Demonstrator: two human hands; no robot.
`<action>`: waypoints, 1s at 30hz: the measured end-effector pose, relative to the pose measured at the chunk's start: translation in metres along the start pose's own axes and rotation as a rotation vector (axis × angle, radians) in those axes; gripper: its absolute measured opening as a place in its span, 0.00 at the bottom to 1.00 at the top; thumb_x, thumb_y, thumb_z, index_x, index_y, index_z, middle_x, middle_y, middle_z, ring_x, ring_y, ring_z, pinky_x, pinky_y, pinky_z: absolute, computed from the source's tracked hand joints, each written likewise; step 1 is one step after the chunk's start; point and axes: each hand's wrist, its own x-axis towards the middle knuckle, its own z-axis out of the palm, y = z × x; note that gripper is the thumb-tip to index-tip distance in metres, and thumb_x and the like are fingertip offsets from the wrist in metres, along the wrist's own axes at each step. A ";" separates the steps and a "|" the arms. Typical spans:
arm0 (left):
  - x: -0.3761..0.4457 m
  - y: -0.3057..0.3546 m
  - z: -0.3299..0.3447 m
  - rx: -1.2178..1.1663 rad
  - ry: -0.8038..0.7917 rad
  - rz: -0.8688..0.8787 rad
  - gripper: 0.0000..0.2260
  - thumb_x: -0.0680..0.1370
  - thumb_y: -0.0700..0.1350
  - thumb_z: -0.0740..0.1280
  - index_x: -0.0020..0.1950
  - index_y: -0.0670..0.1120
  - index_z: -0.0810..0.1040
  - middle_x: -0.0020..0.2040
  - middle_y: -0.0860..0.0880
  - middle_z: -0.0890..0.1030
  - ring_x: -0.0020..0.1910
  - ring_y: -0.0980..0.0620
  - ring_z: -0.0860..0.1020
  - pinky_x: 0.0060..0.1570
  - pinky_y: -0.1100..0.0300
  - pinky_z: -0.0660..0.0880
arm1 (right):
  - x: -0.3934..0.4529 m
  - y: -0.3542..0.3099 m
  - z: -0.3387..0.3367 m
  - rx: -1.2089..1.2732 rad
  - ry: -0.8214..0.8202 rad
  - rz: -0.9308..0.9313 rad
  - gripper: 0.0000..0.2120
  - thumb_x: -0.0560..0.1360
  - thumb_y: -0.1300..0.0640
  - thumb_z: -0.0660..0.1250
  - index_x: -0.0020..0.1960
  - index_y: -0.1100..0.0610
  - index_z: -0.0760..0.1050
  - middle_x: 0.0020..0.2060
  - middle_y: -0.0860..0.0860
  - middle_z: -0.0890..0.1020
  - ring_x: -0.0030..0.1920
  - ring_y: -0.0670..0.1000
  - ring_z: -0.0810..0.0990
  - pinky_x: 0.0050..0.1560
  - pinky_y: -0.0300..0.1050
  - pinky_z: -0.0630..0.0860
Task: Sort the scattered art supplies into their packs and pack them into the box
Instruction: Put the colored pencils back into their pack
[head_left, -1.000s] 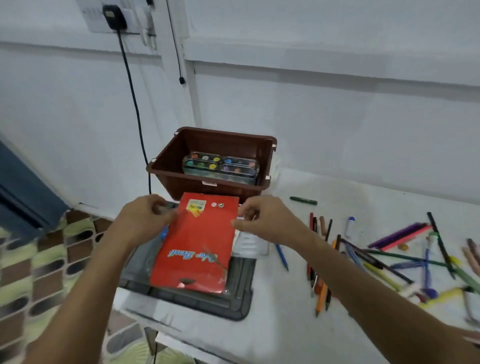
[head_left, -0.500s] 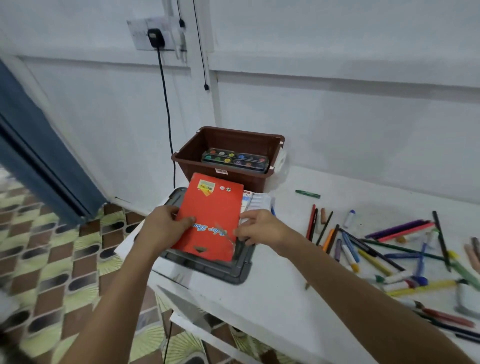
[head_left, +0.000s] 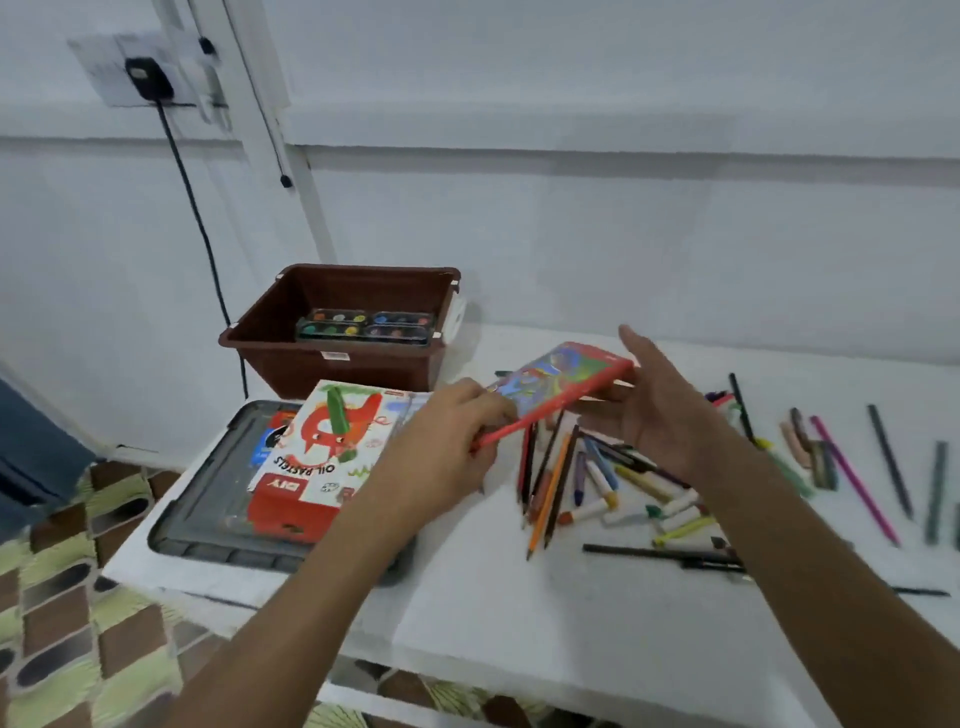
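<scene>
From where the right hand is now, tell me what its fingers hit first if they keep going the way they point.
The right hand points up and away toward the white wall. Nothing shows between them, so the wall would likely come first, though depth is unclear.

"DIY" and "OIL PASTELS" on the pastel box (head_left: 324, 457)
</scene>
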 end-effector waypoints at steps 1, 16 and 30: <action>0.011 0.003 0.013 0.001 -0.042 0.050 0.11 0.71 0.42 0.68 0.52 0.48 0.81 0.49 0.48 0.77 0.49 0.46 0.76 0.47 0.59 0.72 | -0.005 -0.003 -0.016 0.013 0.076 -0.039 0.17 0.76 0.50 0.63 0.56 0.63 0.74 0.44 0.59 0.81 0.38 0.55 0.84 0.36 0.45 0.81; 0.065 0.066 0.127 -1.103 -0.323 -0.674 0.24 0.78 0.47 0.68 0.70 0.45 0.64 0.56 0.42 0.80 0.46 0.48 0.83 0.44 0.54 0.81 | -0.114 0.036 -0.185 0.154 0.368 -0.185 0.18 0.75 0.69 0.61 0.65 0.62 0.71 0.51 0.60 0.82 0.45 0.56 0.84 0.39 0.49 0.82; 0.078 0.226 0.238 -1.010 -0.627 -0.391 0.17 0.74 0.34 0.70 0.62 0.43 0.75 0.49 0.39 0.83 0.45 0.43 0.84 0.44 0.49 0.82 | -0.272 0.047 -0.308 -0.689 0.744 -0.101 0.38 0.64 0.55 0.79 0.69 0.46 0.63 0.56 0.47 0.76 0.52 0.47 0.78 0.43 0.38 0.75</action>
